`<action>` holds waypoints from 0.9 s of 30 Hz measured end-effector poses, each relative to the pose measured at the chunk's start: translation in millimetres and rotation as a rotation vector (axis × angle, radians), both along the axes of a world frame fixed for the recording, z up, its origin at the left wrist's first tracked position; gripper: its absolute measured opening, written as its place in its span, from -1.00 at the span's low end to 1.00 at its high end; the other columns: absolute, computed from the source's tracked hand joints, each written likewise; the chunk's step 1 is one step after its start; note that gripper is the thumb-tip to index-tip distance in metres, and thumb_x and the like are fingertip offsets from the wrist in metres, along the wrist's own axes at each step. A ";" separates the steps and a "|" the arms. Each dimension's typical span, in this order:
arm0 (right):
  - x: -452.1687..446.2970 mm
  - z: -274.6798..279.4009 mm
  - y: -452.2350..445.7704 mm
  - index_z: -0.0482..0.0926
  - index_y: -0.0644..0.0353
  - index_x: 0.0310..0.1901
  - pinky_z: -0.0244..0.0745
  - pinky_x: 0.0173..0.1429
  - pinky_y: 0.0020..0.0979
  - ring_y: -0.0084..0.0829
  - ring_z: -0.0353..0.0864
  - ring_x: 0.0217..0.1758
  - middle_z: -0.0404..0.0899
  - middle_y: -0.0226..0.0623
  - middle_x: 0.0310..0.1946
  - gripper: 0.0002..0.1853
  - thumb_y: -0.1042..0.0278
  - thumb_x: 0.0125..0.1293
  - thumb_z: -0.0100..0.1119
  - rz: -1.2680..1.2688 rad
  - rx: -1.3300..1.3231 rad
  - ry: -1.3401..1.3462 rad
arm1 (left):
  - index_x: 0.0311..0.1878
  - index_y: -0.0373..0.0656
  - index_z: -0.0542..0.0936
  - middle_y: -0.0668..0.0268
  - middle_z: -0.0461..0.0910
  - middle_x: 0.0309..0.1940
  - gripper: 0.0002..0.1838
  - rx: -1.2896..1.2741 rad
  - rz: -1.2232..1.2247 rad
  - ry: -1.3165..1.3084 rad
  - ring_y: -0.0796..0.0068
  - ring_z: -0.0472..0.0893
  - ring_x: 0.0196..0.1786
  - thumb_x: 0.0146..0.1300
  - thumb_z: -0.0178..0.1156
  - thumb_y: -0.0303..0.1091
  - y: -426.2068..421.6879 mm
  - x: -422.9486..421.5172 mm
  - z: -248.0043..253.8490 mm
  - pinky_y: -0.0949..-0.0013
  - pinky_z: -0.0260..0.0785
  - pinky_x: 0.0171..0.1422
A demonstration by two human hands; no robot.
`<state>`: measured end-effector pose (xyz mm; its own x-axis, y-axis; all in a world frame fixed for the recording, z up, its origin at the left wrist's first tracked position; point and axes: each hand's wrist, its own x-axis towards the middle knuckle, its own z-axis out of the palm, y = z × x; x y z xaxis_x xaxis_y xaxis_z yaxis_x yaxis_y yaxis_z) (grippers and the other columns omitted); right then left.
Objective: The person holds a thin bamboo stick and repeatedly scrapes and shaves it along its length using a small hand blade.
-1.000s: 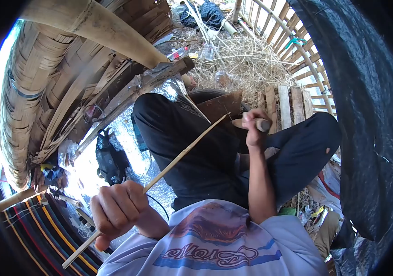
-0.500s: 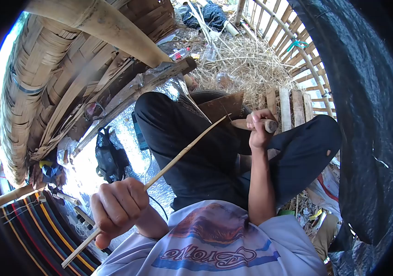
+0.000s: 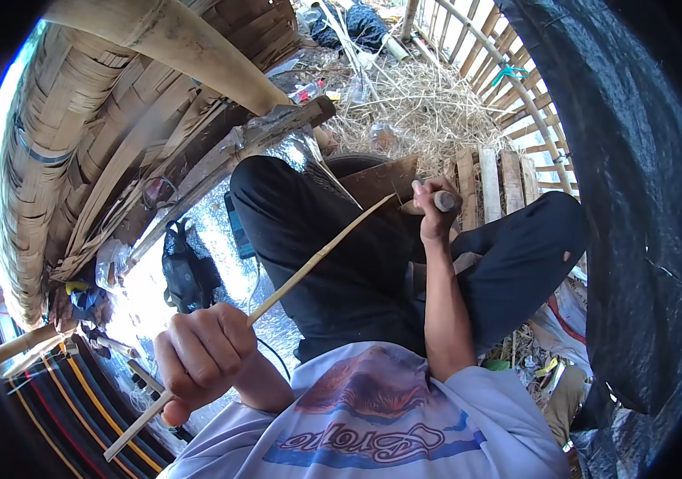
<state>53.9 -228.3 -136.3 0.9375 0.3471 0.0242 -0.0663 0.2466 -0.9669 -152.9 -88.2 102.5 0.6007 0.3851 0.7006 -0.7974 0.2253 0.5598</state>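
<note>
A long, thin bamboo stick slants across my lap, its pointed far end near my right hand. Around its lower part my left hand is closed in a fist, and the pale butt end sticks out below. My right hand is wrapped round the thick, round-ended wooden handle of what looks like a knife. The thumb points up along the grip. Its blade can hardly be made out against the dark background, close to the stick's tip.
My crossed legs in dark trousers lie under the stick. A brown board stands beyond them, with straw behind. A woven bamboo wall is on the left, a black bag below it, and dark plastic sheeting on the right.
My right hand has shifted slightly left and turned, with the handle now pointing more toward me. The left hand and stick have hardly moved.
</note>
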 end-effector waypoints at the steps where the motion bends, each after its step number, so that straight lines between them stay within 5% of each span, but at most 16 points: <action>1: 1.7 -0.5 -3.2 0.40 0.18 -0.54 0.20 -0.50 -0.57 -0.67 0.28 -0.61 0.31 -0.52 -0.66 -0.83 0.48 0.07 0.22 -0.002 0.039 0.006 | -0.77 0.00 0.23 0.52 0.08 -0.89 -0.45 0.002 -0.002 0.004 0.76 0.06 -0.91 0.32 0.10 -0.07 0.5 0.1 0.2 0.57 -0.22 -0.76; 4: -1.7 9.3 -9.8 0.40 0.20 -0.52 0.23 -0.49 -0.55 -0.62 0.33 -0.60 0.32 -0.46 -0.68 -0.85 0.46 0.12 0.15 0.002 0.148 0.018 | -0.77 0.01 0.22 0.53 0.07 -0.89 -0.45 0.001 0.008 0.015 0.76 0.05 -0.91 0.33 0.10 -0.07 3.6 -2.7 -0.5 0.57 -0.23 -0.76; 7: -3.0 -9.9 -1.8 0.40 0.17 -0.55 0.22 -0.50 -0.59 -0.70 0.31 -0.58 0.34 -0.55 -0.61 -0.80 0.47 0.06 0.26 -0.009 -0.143 -0.184 | -0.78 0.02 0.21 0.54 0.07 -0.90 -0.45 -0.026 -0.003 0.005 0.76 0.04 -0.91 0.32 0.10 -0.08 -0.6 -1.4 -1.2 0.57 -0.25 -0.76; 10: -4.3 8.7 0.0 0.39 0.16 -0.57 0.20 -0.51 -0.61 -0.72 0.29 -0.61 0.32 -0.56 -0.64 -0.79 0.50 0.03 0.28 -0.044 0.003 0.072 | -0.79 0.03 0.20 0.55 0.04 -0.90 -0.44 -0.015 0.019 0.008 0.77 0.03 -0.91 0.33 0.11 -0.09 -1.2 1.1 1.3 0.57 -0.26 -0.76; 14: -2.9 11.3 -7.3 0.41 0.18 -0.56 0.19 -0.48 -0.60 -0.71 0.29 -0.60 0.32 -0.56 -0.65 -0.79 0.45 0.06 0.29 -0.056 0.206 0.069 | -0.79 0.03 0.19 0.55 0.03 -0.91 -0.43 -0.049 0.063 0.009 0.78 0.00 -0.90 0.34 0.09 -0.07 0.8 -0.5 1.1 0.56 -0.28 -0.75; 17: -3.2 -15.7 -3.5 0.43 0.19 -0.56 0.20 -0.48 -0.55 -0.65 0.30 -0.63 0.34 -0.50 -0.64 -0.84 0.47 0.03 0.24 -0.031 -0.176 -0.177 | -0.78 0.02 0.20 0.54 0.03 -0.90 -0.43 -0.063 0.083 -0.011 0.78 -0.02 -0.90 0.35 0.08 -0.05 -2.1 2.7 0.8 0.55 -0.30 -0.75; 20: -5.6 17.2 -1.0 0.41 0.21 -0.53 0.21 -0.50 -0.56 -0.64 0.33 -0.62 0.33 -0.46 -0.65 -0.85 0.51 0.05 0.21 0.003 0.024 0.059 | -0.74 0.01 0.19 0.54 0.04 -0.89 -0.43 -0.017 0.142 0.006 0.78 -0.02 -0.89 0.36 0.02 0.02 -1.9 4.5 0.1 0.57 -0.29 -0.75; 23: -6.1 17.9 -6.7 0.39 0.21 -0.54 0.22 -0.50 -0.55 -0.64 0.30 -0.62 0.32 -0.45 -0.65 -0.85 0.51 0.05 0.19 0.008 0.185 0.023 | -0.66 0.01 0.14 0.53 0.04 -0.88 -0.45 -0.030 0.367 -0.032 0.78 0.00 -0.88 0.37 -0.07 0.12 -3.6 1.6 -7.1 0.63 -0.23 -0.77; 27: -5.0 -0.2 -1.7 0.41 0.21 -0.58 0.21 -0.50 -0.58 -0.68 0.37 -0.58 0.35 -0.50 -0.64 -0.81 0.44 0.03 0.24 -0.006 -0.176 -0.143 | -0.68 0.01 0.15 0.52 0.04 -0.88 -0.43 -0.014 0.340 -0.018 0.77 0.01 -0.88 0.37 -0.10 0.15 -4.5 3.7 -5.8 0.62 -0.23 -0.78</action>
<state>48.9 -230.0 -136.5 0.9311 0.3518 0.0967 0.0755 0.0735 -0.9944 -149.2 -92.6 96.7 0.4243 0.5708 0.7029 -0.8378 -0.0471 0.5440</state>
